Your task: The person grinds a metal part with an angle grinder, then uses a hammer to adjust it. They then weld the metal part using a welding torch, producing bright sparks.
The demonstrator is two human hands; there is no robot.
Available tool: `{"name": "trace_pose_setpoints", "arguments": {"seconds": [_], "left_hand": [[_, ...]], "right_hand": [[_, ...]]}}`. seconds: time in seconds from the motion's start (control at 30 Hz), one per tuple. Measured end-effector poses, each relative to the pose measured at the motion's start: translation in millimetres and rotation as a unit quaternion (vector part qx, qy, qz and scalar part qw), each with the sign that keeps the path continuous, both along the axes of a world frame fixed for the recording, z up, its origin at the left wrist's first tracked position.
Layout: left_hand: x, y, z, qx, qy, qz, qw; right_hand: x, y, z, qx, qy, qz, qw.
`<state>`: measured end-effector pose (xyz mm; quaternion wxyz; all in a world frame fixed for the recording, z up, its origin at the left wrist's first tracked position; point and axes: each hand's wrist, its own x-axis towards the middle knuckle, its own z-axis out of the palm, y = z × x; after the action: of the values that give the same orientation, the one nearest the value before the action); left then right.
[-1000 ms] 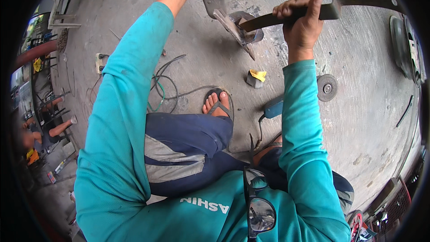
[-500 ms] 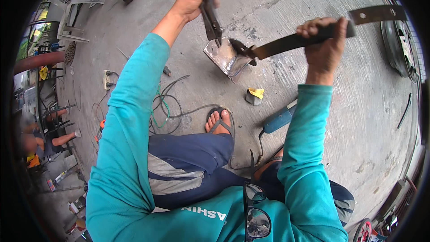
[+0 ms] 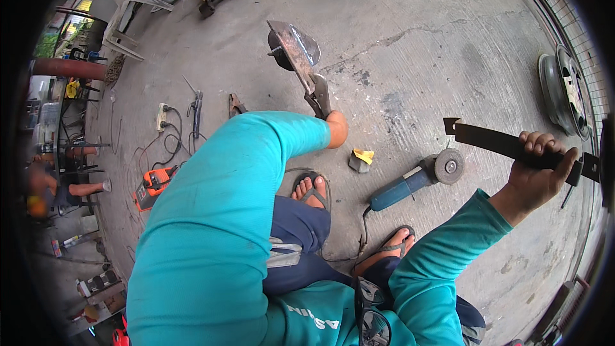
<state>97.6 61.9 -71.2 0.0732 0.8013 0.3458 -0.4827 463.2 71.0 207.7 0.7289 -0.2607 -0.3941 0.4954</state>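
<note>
My left hand [image 3: 337,129] is closed around the grips of locking pliers [image 3: 318,95]; the wrist and sleeve hide most of its fingers. The plier jaws are clamped on a bent steel bracket [image 3: 298,48], which is tilted up with a dark rounded piece on its left side. Out at the right, my right hand [image 3: 541,166] grips a long dark flat metal strip [image 3: 485,139], fingers wrapped around it. The strip has holes near its ends, and it is apart from the bracket.
A blue angle grinder [image 3: 410,182] lies before my feet, beside a small grey block with yellow on it [image 3: 360,160]. Left are a power outlet [image 3: 163,117], an electrode holder [image 3: 197,109], cables and an orange machine [image 3: 154,189]. A wheel rim [image 3: 564,93] stands right.
The strip has come away from the bracket and moved right and nearer with my right hand. My left hand has swung down and turned the bracket over, still held in the pliers.
</note>
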Motion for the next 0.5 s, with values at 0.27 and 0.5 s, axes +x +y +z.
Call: {"name": "trace_pose_setpoints", "arguments": {"seconds": [0.27,0.5], "left_hand": [[-101,15,-64,0.034,0.218,0.082,0.972],[-76,60,43,-0.044,0.375,-0.091,0.921]], "right_hand": [[-19,-6,-9,-0.023,0.064,0.074,0.995],[-10,-8,-1,0.002,0.08,0.072,0.994]]}}
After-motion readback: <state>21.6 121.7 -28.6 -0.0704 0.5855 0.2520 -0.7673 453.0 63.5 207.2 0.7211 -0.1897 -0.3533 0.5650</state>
